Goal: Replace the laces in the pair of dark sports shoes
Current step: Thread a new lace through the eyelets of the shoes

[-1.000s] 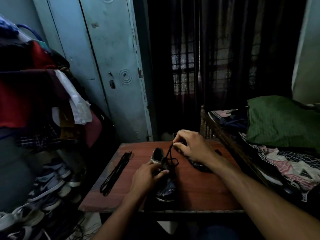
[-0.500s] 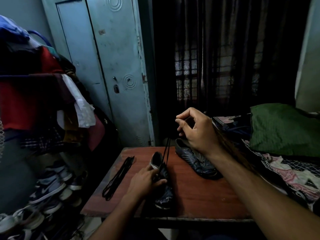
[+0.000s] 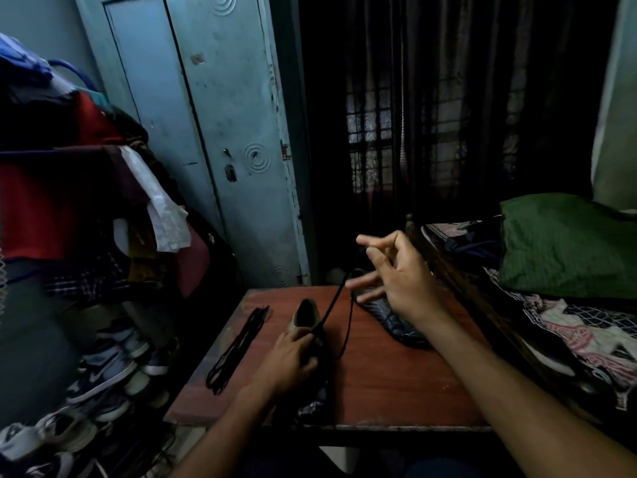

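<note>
The right hand pinched a black lace between thumb and forefinger, other fingers spread, the lace running taut down to the shoe. There the left hand gripped the dark shoe on the table. Just under the right hand lay the second shoe, apparently unlaced in the dimness. Left of the grip lay spare laces.

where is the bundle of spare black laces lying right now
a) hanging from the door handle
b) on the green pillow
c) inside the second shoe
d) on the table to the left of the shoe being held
d: the bundle of laces lies flat on the table, left of the shoe that the left hand holds down.
</note>
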Demonstrator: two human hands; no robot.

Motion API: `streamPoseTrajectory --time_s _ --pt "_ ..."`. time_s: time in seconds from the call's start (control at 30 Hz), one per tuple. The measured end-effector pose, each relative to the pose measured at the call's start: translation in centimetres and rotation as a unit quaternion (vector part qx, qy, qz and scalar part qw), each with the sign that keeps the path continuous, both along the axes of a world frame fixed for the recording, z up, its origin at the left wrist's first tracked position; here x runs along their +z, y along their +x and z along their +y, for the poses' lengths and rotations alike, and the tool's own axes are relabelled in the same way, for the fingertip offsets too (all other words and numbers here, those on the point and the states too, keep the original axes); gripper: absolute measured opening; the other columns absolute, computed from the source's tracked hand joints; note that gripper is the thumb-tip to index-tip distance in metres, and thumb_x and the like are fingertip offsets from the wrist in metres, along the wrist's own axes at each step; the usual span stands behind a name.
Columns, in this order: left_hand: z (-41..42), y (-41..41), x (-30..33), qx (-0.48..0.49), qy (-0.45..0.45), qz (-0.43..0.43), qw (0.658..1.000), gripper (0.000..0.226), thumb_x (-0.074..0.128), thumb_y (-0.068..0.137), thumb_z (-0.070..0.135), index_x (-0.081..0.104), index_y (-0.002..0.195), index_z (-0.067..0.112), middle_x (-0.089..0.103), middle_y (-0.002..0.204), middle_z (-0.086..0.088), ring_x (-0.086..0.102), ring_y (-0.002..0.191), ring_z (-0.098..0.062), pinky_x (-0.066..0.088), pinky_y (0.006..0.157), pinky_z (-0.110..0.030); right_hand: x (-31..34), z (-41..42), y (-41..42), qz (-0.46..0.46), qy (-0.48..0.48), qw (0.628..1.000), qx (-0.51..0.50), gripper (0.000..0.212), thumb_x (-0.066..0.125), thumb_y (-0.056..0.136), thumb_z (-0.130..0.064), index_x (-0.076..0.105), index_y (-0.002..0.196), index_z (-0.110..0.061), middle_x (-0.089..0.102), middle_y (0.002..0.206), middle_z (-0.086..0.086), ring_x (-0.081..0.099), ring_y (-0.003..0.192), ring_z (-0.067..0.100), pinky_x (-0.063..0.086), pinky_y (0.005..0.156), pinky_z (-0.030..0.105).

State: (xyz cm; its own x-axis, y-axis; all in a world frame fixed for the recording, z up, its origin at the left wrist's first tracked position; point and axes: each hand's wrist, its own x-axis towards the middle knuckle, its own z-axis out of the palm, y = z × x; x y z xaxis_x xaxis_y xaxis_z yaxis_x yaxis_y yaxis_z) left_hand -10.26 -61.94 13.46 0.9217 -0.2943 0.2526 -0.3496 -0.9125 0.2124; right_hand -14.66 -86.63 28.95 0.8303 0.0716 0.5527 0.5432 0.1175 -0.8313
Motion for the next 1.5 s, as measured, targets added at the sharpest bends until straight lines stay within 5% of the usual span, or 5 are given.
streamPoseTrajectory --time_s 0.2,0.5,1.23,1.4,1.5 --pt "0.8 -0.5 -1.7 0.084 -0.052 -0.099 0.99 0.037 0.07 0.086 0.048 0.066 0.109 0.019 0.061 0.115 0.0 0.055 0.103 -0.028 0.037 0.085 -0.035 -1.9 -0.2 -0.3 0.001 -0.014 1.0 -0.023 0.008 0.05 0.105 -0.013 0.046 0.098 -0.012 0.075 0.107 0.006 0.073 0.064 0.034 0.056 0.043 0.038" --pt "0.4 0.1 1.6 0.029 0.064 -0.017 0.997 0.044 0.057 0.096 0.051 0.063 0.134 0.028 0.044 0.156 0.013 0.039 0.141 -0.019 0.043 0.107 -0.036 2.5 -0.8 1.2 -0.018 0.07 0.995 -0.073 0.01 0.045 0.107 -0.013 0.043 0.098 -0.017 0.073 0.105 0.015 0.073 0.063 0.035 0.057 0.045 0.035" --pt "2.0 0.5 3.1 0.004 0.096 0.087 0.992 0.113 0.042 0.058 0.105 0.036 0.154 0.044 0.046 0.134 -0.003 0.035 0.131 -0.026 0.034 0.116 -0.046 5.9 -1.9 -0.8 -0.131 0.206 0.958 -0.15 0.01 0.041 0.108 -0.011 0.042 0.102 -0.019 0.065 0.091 0.008 0.073 0.066 0.032 0.06 0.059 0.036" --pt "1.3 0.4 4.8 0.027 -0.146 0.114 0.982 0.077 0.044 0.082 0.089 0.064 0.133 0.035 0.065 0.134 0.005 0.056 0.127 -0.015 0.043 0.106 -0.033 5.4 -2.4 -0.8 -0.128 0.196 0.959 -0.162 0.007 0.043 0.107 -0.012 0.043 0.103 -0.017 0.065 0.088 0.006 0.072 0.063 0.028 0.059 0.06 0.036" --pt "1.1 1.5 5.0 0.168 -0.005 0.016 0.986 0.05 0.042 0.1 0.064 0.057 0.136 0.033 0.06 0.14 -0.006 0.059 0.125 -0.028 0.046 0.102 -0.038 4.6 -2.6 -0.8 -0.119 0.191 0.957 -0.18 0.009 0.044 0.107 -0.011 0.044 0.101 -0.018 0.064 0.087 0.006 0.072 0.066 0.026 0.06 0.069 0.038"
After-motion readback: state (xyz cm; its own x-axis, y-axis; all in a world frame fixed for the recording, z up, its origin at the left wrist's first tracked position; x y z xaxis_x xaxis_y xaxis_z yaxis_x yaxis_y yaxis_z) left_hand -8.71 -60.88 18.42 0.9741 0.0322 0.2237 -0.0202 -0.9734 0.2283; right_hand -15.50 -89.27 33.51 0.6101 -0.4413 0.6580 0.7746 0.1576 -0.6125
